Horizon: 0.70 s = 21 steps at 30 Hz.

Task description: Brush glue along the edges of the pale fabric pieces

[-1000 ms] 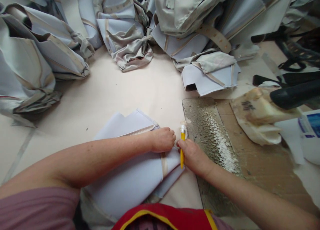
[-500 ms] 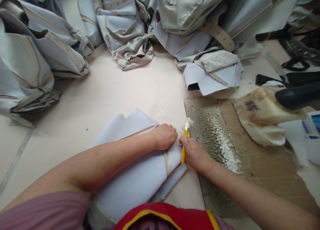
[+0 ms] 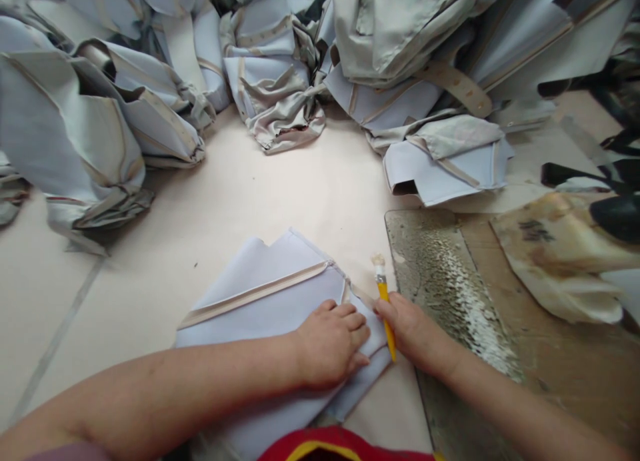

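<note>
In the head view, rests the left hand (image 3: 335, 344) palm down on a pale lavender-white sewn piece (image 3: 270, 314), with fingers loosely parted and slightly bent, open over the smooth material rather than closed around it. Grips a slim yellow-handled brush (image 3: 383, 301) in the right hand (image 3: 415, 327), with thumb and curled fingers closed on the handle, metal ferrule and pale, clumped bristles pointing away from the body. Cannot tell whether also pinching the edge of the piece beneath the thumb.

Shows the sewn piece on the cream tabletop (image 3: 250, 204) in front of the body, folded at the right, notched at the far edge and crossed by a narrow tan binding strip (image 3: 255, 294). Just right of the brush, shows a flat, round-cornered plate (image 3: 410, 247), rough with grainy grey-brown residue and a crusted white streak, atop brown cardboard (image 3: 555, 361). Beyond, shows a stained, yellowed bag (image 3: 540, 261) marked with dark scrawl. Along the far side, shows heaped sewn pieces (image 3: 170, 124) with crumpled grey-beige lining (image 3: 295, 124), plus a curved tan strap (image 3: 460, 91) punched with holes.
</note>
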Available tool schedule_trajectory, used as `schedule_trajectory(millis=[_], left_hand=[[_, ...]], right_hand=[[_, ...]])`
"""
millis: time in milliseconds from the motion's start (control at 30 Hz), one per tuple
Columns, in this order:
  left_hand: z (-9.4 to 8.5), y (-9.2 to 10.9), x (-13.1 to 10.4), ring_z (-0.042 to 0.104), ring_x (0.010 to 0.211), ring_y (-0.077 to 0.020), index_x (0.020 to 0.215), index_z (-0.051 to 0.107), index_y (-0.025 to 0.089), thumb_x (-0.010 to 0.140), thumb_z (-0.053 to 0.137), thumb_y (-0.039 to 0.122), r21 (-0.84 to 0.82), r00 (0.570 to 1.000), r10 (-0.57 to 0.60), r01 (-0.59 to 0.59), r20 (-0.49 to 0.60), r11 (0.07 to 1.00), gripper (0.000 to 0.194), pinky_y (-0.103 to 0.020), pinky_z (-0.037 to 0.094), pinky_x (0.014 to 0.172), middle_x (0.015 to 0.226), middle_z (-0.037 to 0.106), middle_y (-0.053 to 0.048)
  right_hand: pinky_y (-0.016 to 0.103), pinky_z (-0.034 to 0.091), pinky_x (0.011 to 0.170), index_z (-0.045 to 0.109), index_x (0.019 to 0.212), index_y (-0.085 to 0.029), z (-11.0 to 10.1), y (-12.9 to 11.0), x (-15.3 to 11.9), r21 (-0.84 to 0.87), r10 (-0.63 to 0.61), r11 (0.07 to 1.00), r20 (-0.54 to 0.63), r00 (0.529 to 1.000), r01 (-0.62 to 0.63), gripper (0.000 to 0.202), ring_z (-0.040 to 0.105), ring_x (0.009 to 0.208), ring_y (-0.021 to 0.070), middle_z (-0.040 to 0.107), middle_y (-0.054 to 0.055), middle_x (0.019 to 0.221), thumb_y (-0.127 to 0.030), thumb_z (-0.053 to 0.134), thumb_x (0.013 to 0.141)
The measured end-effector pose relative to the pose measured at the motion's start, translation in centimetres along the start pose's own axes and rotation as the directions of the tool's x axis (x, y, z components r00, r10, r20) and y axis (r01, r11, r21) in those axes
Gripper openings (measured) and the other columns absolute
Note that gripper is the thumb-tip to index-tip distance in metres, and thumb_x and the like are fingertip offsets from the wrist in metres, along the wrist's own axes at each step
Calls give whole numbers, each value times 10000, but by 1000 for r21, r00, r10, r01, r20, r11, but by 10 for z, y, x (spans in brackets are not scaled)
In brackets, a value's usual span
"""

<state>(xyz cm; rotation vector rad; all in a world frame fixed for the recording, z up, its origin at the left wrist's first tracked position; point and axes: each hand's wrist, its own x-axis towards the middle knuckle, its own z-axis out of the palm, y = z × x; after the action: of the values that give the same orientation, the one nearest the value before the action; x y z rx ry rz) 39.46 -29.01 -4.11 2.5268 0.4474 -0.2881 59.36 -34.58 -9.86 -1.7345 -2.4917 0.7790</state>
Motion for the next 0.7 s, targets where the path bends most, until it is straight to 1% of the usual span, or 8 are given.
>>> schedule_trajectory(millis=[100,200,267,367,433,500,600,700], left_hand=[[11,-2,-2,416,1129,-221,1167,483,187,870,421,423,17,999,-15,16,-45,1000,384,-382,346,869,1205,529,-51],[19,-5,-3,387,1178,-223,1225,443,182,893,370,409,47,997,2,2,-77,999,409,-387,329,900,1261,498,-54],[22,-5,-5,363,1210,-230,1251,423,175,906,334,399,70,996,20,-14,-92,997,422,-390,318,915,1293,477,-61],[25,-8,-8,329,1250,-229,1287,395,178,914,306,394,84,993,26,-16,-113,996,441,-389,295,947,1336,441,-59],[26,-10,-10,324,1261,-221,1299,385,185,914,302,401,73,993,11,-3,-117,997,449,-383,286,964,1356,422,-52],[27,-12,-10,319,1267,-222,1303,380,178,910,306,418,58,993,-17,23,-116,998,467,-381,281,974,1372,402,-56],[26,-13,-9,298,1279,-227,1298,382,153,903,314,429,45,993,-47,52,-109,998,487,-383,282,980,1381,388,-70],[25,-13,-7,292,1281,-229,1290,387,136,899,323,421,47,994,-47,52,-97,998,488,-395,290,976,1373,398,-75]], right_hand=[[264,351,573,544,883,-158,4,-2,4,-47,-5,999,-32,999,4,197,467,650,186,500,81,768,-45,423,776],[275,357,582,525,832,-158,9,-4,8,-38,-13,999,-124,992,9,204,473,653,199,512,84,744,-16,418,732],[273,366,593,495,827,-160,13,-2,10,53,55,998,-201,978,-45,226,486,665,199,520,74,725,2,398,702],[255,370,576,461,877,-161,17,2,12,223,246,957,-275,929,-187,249,503,625,178,524,39,683,-2,372,707],[274,375,595,464,883,-165,19,4,11,220,281,951,-309,909,-219,201,506,627,186,525,36,676,-42,381,748],[309,374,633,478,840,-175,18,6,9,152,201,975,-320,926,-159,132,497,660,207,520,48,687,-90,390,790],[305,374,648,483,822,-175,17,7,8,162,42,987,-233,972,-3,86,482,701,206,508,64,744,-140,405,832],[287,381,652,485,853,-166,14,8,13,193,4,981,-140,990,23,69,481,725,198,488,70,778,-144,424,831]])
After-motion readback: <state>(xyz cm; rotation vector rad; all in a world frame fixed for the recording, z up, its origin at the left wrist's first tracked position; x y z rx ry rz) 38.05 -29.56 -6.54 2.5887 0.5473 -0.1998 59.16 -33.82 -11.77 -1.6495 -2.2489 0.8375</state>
